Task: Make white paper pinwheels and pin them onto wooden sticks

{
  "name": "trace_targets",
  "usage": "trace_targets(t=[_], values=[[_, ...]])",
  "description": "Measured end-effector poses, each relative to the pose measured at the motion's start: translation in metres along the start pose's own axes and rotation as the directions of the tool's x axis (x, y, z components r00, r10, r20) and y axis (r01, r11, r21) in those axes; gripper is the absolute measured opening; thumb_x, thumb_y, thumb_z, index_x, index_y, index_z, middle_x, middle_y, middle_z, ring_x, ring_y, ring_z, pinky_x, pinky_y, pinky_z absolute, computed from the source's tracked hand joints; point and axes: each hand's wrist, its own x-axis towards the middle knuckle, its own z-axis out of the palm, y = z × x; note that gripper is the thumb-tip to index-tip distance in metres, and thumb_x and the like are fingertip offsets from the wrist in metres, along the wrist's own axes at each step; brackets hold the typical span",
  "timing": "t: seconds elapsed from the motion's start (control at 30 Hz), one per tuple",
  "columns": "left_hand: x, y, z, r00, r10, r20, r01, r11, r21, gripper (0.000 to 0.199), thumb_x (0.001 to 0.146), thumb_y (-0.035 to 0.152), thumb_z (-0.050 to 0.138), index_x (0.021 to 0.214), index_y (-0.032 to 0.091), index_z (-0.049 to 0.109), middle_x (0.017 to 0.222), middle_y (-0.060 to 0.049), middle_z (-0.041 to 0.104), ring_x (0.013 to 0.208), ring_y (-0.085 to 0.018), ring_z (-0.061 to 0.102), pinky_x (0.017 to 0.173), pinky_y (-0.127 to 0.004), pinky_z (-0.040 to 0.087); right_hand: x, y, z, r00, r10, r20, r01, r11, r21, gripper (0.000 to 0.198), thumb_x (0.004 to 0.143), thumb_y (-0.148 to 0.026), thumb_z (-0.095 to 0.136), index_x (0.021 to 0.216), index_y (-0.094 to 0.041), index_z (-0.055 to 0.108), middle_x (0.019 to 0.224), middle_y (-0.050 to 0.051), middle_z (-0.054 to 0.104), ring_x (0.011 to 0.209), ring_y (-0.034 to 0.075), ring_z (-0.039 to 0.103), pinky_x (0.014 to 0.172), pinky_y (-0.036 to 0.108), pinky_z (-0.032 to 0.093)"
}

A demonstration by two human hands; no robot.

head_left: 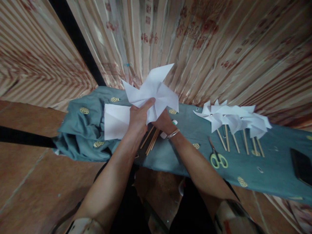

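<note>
A white paper pinwheel (pixel 159 92) is held up over the cloth-covered surface, its several blades folded in to the middle. My left hand (pixel 140 117) grips it from the front, the thumb pressed close to its centre. Behind the pinwheel's lower right side is my right hand (pixel 162 122), its fingers mostly hidden by the paper; what they hold there cannot be made out. Under my wrists lie several thin wooden sticks (pixel 152 141) on a dark patch. White paper sheets (pixel 114 122) rest just left of my left hand.
Several finished-looking pinwheels on sticks (pixel 234 117) lie in a row at the right. Scissors with green handles (pixel 218 160) are in front of them. A black phone-like object (pixel 301 165) sits at the far right. Patterned curtains (pixel 195 42) hang behind the green cloth (pixel 192 159).
</note>
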Motion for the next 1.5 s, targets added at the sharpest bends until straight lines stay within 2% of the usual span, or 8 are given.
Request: trace_targets(t=[0.17, 0.43, 0.57, 0.7, 0.8, 1.03, 1.17, 1.5], values=[[0.001, -0.002, -0.001, 1.0, 0.008, 0.002, -0.008, 1.0, 0.01, 0.047, 0.049, 0.031, 0.086, 0.088, 0.012, 0.07, 0.081, -0.008, 0.075, 0.092, -0.029, 0.07, 0.086, -0.041, 0.056, 0.002, -0.003, -0.001, 0.998, 0.054, -0.02, -0.053, 0.998, 0.026, 0.021, 0.086, -0.029, 0.057, 0.105, -0.022, 0.062, 0.11, 0.007, 0.071, 0.123, 0.026, 0.054, 0.111, 0.043, 0.037], [0.001, -0.001, -0.001, 1.0, 0.015, 0.006, -0.015, 1.0, 0.024, 0.051, 0.049, 0.031, 0.086, 0.093, 0.012, 0.069, 0.085, -0.008, 0.075, 0.096, -0.029, 0.069, 0.088, -0.041, 0.055, -0.005, -0.001, 0.006, 0.993, 0.063, -0.099, -0.058, 0.997, 0.047, 0.027, 0.088, -0.025, 0.052, 0.11, -0.012, 0.06, 0.117, 0.014, 0.067, 0.118, 0.026, 0.057, 0.11, 0.043, 0.036], [0.0, 0.001, 0.0, 0.999, 0.03, 0.016, -0.031, 0.999, 0.033, 0.051, 0.051, 0.029, 0.085, 0.097, 0.012, 0.069, 0.086, -0.008, 0.075, 0.098, -0.029, 0.068, 0.089, -0.04, 0.055, -0.012, -0.003, -0.01, 0.981, 0.146, -0.131, -0.127, 0.981, 0.144, 0.023, 0.082, -0.019, 0.057, 0.104, -0.017, 0.064, 0.111, 0.011, 0.069, 0.11, 0.026, 0.061, 0.102, 0.041, 0.045], [-0.004, 0.001, 0.002, 0.999, 0.018, 0.036, -0.019, 0.999, 0.026, 0.046, 0.052, 0.029, 0.085, 0.092, 0.012, 0.07, 0.085, -0.007, 0.075, 0.095, -0.028, 0.069, 0.087, -0.039, 0.056, -0.046, 0.0, -0.042, 0.947, 0.303, -0.103, -0.271, 0.93, 0.248, 0.009, 0.08, -0.022, 0.058, 0.082, -0.021, 0.066, 0.098, 0.007, 0.072, 0.092, 0.024, 0.067, 0.087, 0.039, 0.053], [-0.009, -0.001, 0.004, 0.998, -0.032, 0.054, 0.031, 0.999, 0.023, 0.038, 0.052, 0.029, 0.084, 0.083, 0.012, 0.07, 0.084, -0.008, 0.075, 0.091, -0.028, 0.07, 0.084, -0.039, 0.057, -0.093, 0.011, -0.06, 0.903, 0.388, -0.184, -0.34, 0.908, 0.245, 0.007, 0.076, -0.025, 0.062, 0.078, -0.021, 0.067, 0.117, 0.009, 0.068, 0.107, 0.026, 0.063, 0.097, 0.043, 0.047], [-0.023, -0.027, 0.013, 0.985, -0.119, 0.123, 0.112, 0.992, 0.066, 0.032, 0.051, 0.027, 0.084, 0.076, 0.012, 0.071, 0.078, -0.006, 0.074, 0.078, -0.025, 0.071, 0.079, -0.038, 0.058, -0.184, 0.04, -0.057, 0.784, 0.58, -0.219, -0.533, 0.811, 0.241, 0.009, 0.072, -0.029, 0.063, 0.075, -0.023, 0.069, 0.125, 0.009, 0.063, 0.118, 0.029, 0.058, 0.103, 0.048, 0.041], [-0.03, -0.045, 0.016, 0.978, -0.133, 0.16, 0.111, 0.984, 0.139, 0.032, 0.051, 0.028, 0.084, 0.075, 0.013, 0.071, 0.073, -0.005, 0.073, 0.073, -0.023, 0.07, 0.073, -0.036, 0.057, -0.197, 0.044, -0.051, 0.766, 0.611, -0.2, -0.552, 0.784, 0.284, 0.009, 0.071, -0.028, 0.063, 0.075, -0.022, 0.069, 0.128, 0.01, 0.061, 0.122, 0.029, 0.054, 0.105, 0.048, 0.039], [-0.037, -0.059, 0.016, 0.972, -0.156, 0.175, 0.107, 0.96, 0.26, 0.03, 0.049, 0.028, 0.085, 0.072, 0.013, 0.072, 0.073, -0.004, 0.073, 0.07, -0.021, 0.067, 0.07, -0.033, 0.056, -0.206, 0.055, -0.069, 0.803, 0.59, -0.08, -0.503, 0.744, 0.44, 0.014, 0.075, -0.032, 0.065, 0.084, -0.023, 0.072, 0.124, 0.008, 0.063, 0.119, 0.026, 0.057, 0.105, 0.047, 0.04]])
